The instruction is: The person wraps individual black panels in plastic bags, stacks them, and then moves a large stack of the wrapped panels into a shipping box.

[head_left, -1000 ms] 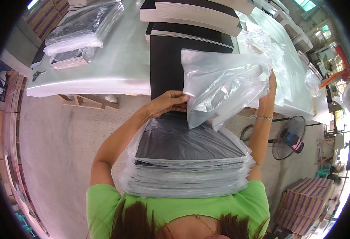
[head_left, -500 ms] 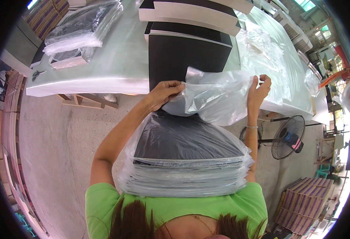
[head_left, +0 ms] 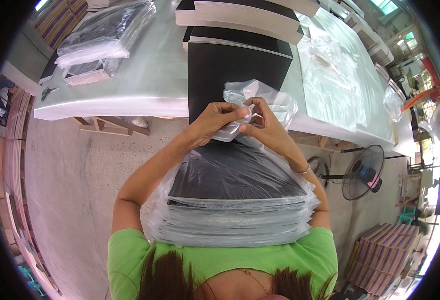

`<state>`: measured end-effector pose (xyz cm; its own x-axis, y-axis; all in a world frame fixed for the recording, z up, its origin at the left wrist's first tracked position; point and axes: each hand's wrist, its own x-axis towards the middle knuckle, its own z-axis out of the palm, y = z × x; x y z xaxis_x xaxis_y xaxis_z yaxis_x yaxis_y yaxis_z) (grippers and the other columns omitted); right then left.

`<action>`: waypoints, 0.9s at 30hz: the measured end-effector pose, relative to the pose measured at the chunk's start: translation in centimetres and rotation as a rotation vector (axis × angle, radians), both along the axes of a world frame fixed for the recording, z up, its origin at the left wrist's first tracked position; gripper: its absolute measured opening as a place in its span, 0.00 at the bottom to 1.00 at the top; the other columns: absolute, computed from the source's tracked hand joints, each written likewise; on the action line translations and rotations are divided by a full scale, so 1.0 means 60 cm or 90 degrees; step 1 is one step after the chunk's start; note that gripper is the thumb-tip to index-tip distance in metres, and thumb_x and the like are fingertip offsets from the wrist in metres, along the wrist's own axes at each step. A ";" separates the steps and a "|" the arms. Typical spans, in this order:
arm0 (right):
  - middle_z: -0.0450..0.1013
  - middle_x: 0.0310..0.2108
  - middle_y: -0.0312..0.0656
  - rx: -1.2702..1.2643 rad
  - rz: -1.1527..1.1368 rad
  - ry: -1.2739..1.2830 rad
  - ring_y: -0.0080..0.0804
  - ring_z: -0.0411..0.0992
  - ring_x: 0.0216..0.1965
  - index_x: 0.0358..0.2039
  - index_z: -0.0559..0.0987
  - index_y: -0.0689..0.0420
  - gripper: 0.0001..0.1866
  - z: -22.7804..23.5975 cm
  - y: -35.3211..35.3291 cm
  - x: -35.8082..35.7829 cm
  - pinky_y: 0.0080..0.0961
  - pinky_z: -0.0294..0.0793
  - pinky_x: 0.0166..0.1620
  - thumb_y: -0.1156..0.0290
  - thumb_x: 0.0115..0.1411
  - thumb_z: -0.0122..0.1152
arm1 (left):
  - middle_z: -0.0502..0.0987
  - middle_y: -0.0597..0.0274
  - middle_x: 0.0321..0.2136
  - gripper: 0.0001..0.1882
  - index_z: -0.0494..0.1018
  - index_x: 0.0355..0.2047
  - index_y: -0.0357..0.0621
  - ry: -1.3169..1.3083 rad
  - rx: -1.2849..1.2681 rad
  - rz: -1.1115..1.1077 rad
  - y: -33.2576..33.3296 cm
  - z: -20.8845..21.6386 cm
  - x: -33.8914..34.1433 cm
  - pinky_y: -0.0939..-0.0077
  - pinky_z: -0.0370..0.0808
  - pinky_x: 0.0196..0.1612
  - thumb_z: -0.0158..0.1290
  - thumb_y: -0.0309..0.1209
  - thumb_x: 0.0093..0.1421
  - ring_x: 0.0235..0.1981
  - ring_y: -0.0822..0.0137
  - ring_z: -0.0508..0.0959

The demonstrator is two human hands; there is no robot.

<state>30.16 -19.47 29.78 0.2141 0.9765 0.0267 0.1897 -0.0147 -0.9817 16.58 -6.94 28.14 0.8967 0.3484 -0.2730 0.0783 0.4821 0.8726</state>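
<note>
left hand (head_left: 217,121): your grip pinches the clear bag (head_left: 281,103)
right hand (head_left: 270,126): curled, part-open against it; hold unclear
clear bag: crumpled, spreading far and right from your left hand

We look from the person's head through the left of two side-by-side wide fisheye cameras, upright and unmirrored, facing down and forward. Close below us, along the lower edge, is the bright green short-sleeved fabric shirt (head_left: 215,256); past it our view takes in the bare left hand (head_left: 211,121) and bare right hand (head_left: 267,127) near mid-picture, then the broad pale-covered table (head_left: 155,75) farther off.
</note>
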 end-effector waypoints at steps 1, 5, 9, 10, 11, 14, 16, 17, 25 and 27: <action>0.65 0.31 0.38 0.002 -0.015 -0.013 0.21 0.68 0.30 0.45 0.63 0.59 0.28 0.001 0.004 -0.002 0.17 0.69 0.33 0.65 0.49 0.66 | 0.75 0.64 0.24 0.16 0.76 0.31 0.37 -0.004 -0.022 0.013 -0.001 0.003 -0.002 0.86 0.69 0.23 0.61 0.39 0.51 0.21 0.78 0.73; 0.67 0.25 0.34 -0.011 -0.057 0.023 0.17 0.67 0.26 0.38 0.69 0.62 0.19 0.012 0.013 -0.012 0.14 0.67 0.31 0.68 0.50 0.65 | 0.75 0.65 0.24 0.15 0.76 0.31 0.38 -0.028 0.049 0.043 0.002 -0.004 -0.011 0.87 0.69 0.25 0.61 0.38 0.50 0.23 0.80 0.72; 0.70 0.24 0.32 -0.037 -0.093 0.005 0.15 0.66 0.23 0.31 0.73 0.63 0.10 0.014 0.009 -0.011 0.13 0.66 0.30 0.71 0.52 0.63 | 0.75 0.68 0.26 0.14 0.76 0.32 0.40 -0.021 -0.034 0.031 0.009 -0.020 -0.013 0.89 0.70 0.28 0.60 0.37 0.51 0.28 0.80 0.73; 0.71 0.24 0.33 -0.013 -0.090 0.022 0.15 0.66 0.23 0.30 0.74 0.63 0.09 0.011 0.006 -0.007 0.13 0.66 0.30 0.71 0.53 0.62 | 0.75 0.68 0.27 0.14 0.75 0.33 0.41 -0.023 -0.073 0.019 0.010 -0.025 -0.012 0.89 0.71 0.30 0.60 0.37 0.52 0.29 0.81 0.73; 0.71 0.24 0.33 0.011 -0.088 0.039 0.15 0.66 0.24 0.29 0.74 0.62 0.08 0.005 0.002 -0.001 0.13 0.67 0.30 0.71 0.53 0.62 | 0.75 0.68 0.28 0.14 0.75 0.34 0.41 -0.038 -0.112 0.016 0.007 -0.030 -0.010 0.90 0.72 0.31 0.59 0.37 0.52 0.30 0.81 0.73; 0.72 0.26 0.34 0.039 -0.121 0.142 0.15 0.67 0.27 0.31 0.75 0.62 0.08 -0.015 -0.016 0.018 0.14 0.67 0.31 0.70 0.56 0.59 | 0.74 0.69 0.31 0.14 0.73 0.37 0.42 -0.065 -0.208 0.003 0.000 -0.041 -0.001 0.90 0.74 0.35 0.58 0.36 0.53 0.31 0.80 0.74; 0.72 0.28 0.34 0.035 -0.160 0.242 0.16 0.68 0.29 0.33 0.75 0.61 0.08 -0.030 -0.035 0.037 0.14 0.67 0.32 0.70 0.57 0.57 | 0.74 0.69 0.32 0.14 0.72 0.38 0.42 -0.053 -0.241 -0.009 0.008 -0.046 -0.002 0.90 0.75 0.37 0.57 0.36 0.54 0.31 0.80 0.74; 0.72 0.30 0.34 0.028 -0.182 0.300 0.16 0.68 0.30 0.35 0.74 0.61 0.09 -0.037 -0.047 0.051 0.14 0.68 0.33 0.69 0.58 0.56 | 0.74 0.69 0.31 0.14 0.72 0.37 0.42 -0.074 -0.259 -0.011 0.012 -0.044 -0.005 0.90 0.75 0.36 0.57 0.36 0.54 0.31 0.79 0.74; 0.71 0.40 0.40 0.040 -0.544 0.240 0.25 0.69 0.36 0.45 0.69 0.65 0.17 -0.249 -0.307 0.265 0.21 0.69 0.43 0.71 0.57 0.56 | 0.72 0.59 0.38 0.13 0.66 0.42 0.36 -0.178 -0.418 0.086 0.069 -0.076 -0.051 0.78 0.76 0.43 0.50 0.30 0.60 0.39 0.69 0.75; 0.71 0.41 0.43 -0.307 -0.528 -0.320 0.27 0.68 0.39 0.46 0.68 0.66 0.19 -0.223 -0.380 0.286 0.23 0.68 0.45 0.71 0.56 0.54 | 0.72 0.59 0.39 0.12 0.66 0.42 0.36 -0.176 -0.396 0.132 0.075 -0.069 -0.071 0.77 0.76 0.44 0.50 0.30 0.59 0.40 0.68 0.75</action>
